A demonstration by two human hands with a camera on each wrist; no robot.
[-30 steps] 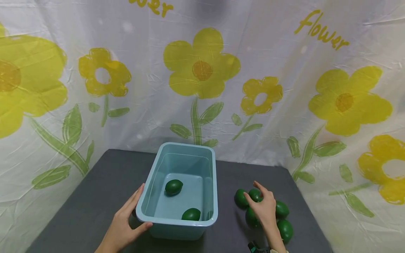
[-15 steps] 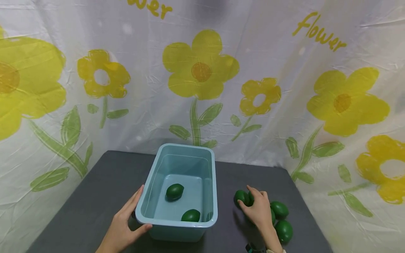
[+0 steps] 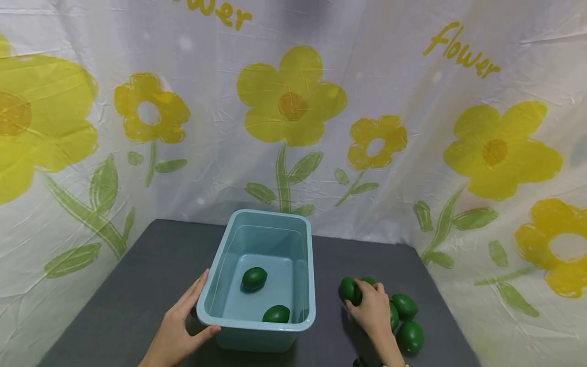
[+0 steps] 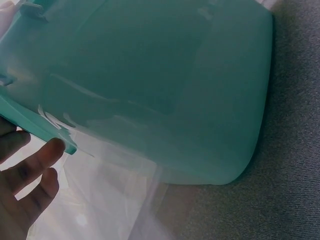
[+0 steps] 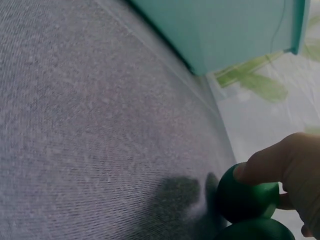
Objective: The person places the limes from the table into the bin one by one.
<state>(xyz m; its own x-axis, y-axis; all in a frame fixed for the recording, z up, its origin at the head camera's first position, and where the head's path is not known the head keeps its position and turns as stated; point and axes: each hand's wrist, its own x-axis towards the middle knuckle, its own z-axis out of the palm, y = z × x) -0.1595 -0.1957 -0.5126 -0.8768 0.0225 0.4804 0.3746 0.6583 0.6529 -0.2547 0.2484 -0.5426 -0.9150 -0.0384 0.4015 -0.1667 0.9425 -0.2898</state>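
The right hand grips a green fruit right of the bin, thumb and fingers hiding its long axis. The left hand grasps the blue bin at its near left corner. The bin's length runs near to far; inside, the farther fruit points right and slightly far. More fruits cluster right on the grey table. Yellow "flower" lettering crosses the cloth at far right; a cut-off "wer" sits farther left.
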